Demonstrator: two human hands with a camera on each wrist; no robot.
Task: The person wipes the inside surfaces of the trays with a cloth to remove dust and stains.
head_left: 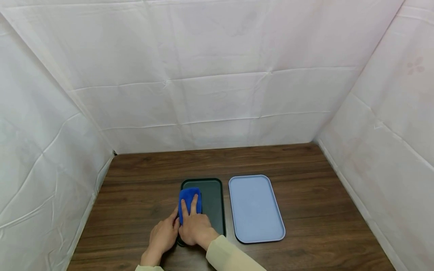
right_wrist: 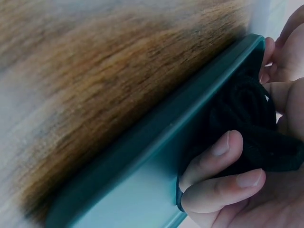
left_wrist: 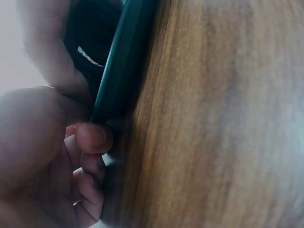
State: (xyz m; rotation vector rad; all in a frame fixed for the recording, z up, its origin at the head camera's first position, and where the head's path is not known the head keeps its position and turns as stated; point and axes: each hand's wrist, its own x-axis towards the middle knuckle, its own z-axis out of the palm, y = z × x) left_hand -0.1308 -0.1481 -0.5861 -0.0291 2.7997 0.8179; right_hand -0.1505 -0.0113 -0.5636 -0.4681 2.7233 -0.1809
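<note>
Blue cloth (head_left: 189, 198), right hand (head_left: 194, 227) curled round it, lies in a green tray (head_left: 213, 201), left hand (head_left: 163, 234) gripping rim (left_wrist: 112, 76).

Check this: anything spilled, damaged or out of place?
Nothing stands out. The right hand holds the blue cloth on the dark green tray, the left hand touches that tray's rim, and the light blue tray lies alongside. No spill or damage shows.

No readable text (labels, numbers included).
</note>
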